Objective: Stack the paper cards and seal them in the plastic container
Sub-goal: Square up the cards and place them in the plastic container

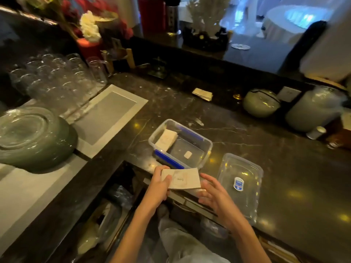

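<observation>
A clear plastic container (206,144) with blue side clips stands open on the dark marble counter. A stack of pale paper cards (166,139) lies in its left half. Its clear lid (226,167) lies flat to the right, with a blue label on it. My left hand (158,184) grips the left end of another stack of cards (185,179) just in front of the container, at the counter edge. My right hand (214,194) is by the stack's right end, fingers spread, its fingertips at the cards' edge. A few more cards (202,94) lie far back on the counter.
Several drinking glasses (57,76) stand upside down at the left, beside a large glass bowl (32,137) on grey mats. Round ceramic jars (261,103) and a small shaker (315,132) line the right back. Flowers in a red vase (89,31) stand behind.
</observation>
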{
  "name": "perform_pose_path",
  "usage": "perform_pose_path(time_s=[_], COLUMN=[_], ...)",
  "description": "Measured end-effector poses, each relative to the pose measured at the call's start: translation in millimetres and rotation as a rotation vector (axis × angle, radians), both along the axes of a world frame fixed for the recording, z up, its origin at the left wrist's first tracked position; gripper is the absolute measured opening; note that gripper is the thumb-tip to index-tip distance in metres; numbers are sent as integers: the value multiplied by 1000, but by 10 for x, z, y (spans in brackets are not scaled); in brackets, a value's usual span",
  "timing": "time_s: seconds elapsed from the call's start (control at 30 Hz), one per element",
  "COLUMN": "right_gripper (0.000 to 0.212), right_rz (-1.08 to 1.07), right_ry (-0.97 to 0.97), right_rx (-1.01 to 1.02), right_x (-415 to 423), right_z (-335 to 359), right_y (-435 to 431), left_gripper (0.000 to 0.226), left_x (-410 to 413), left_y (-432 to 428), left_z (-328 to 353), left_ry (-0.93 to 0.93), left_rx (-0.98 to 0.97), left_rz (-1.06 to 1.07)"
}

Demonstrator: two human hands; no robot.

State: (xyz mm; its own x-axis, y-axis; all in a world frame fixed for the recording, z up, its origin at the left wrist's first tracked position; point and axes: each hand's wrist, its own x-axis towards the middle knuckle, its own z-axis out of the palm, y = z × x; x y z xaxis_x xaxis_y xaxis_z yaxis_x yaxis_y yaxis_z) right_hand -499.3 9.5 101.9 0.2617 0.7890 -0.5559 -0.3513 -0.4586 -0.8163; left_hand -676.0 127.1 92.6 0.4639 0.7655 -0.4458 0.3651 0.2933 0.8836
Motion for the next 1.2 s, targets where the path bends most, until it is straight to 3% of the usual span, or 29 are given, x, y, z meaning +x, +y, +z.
perform_pose_path(time_s=[0.17, 0.53, 0.8, 0.9, 1.03, 1.1, 1.2], right_gripper=[61, 26, 22, 28, 32, 33, 39], right_rz=[59, -167, -445, -618, -680, -680, -539], right_ry=[109, -17, 53, 131, 145, 65, -246], right_rx=[58, 86, 60, 78, 34, -7, -92], right_x=[27, 800, 1648, 1877, 2244, 2474, 2926], right_z=[-72, 174, 204, 129, -78, -190, -297], right_y=[681, 2315, 3132, 3538, 4174, 4432, 4732], left_gripper=[24, 23, 29, 27, 24, 26, 28], left_x=[84, 1125, 2205, 2716, 3358, 3596, 3797], left_y=[745, 2547, 3530, 3778, 3930, 3989, 4194], left_z=[87, 390, 269, 73, -312, -482, -628], left_ry=[-20, 70, -25, -33, -73, -102, -153], left_rx=[37, 198, 114, 89, -35, -78, -188], left_rz=[1, -252, -303, -228, -103, -76, -46])
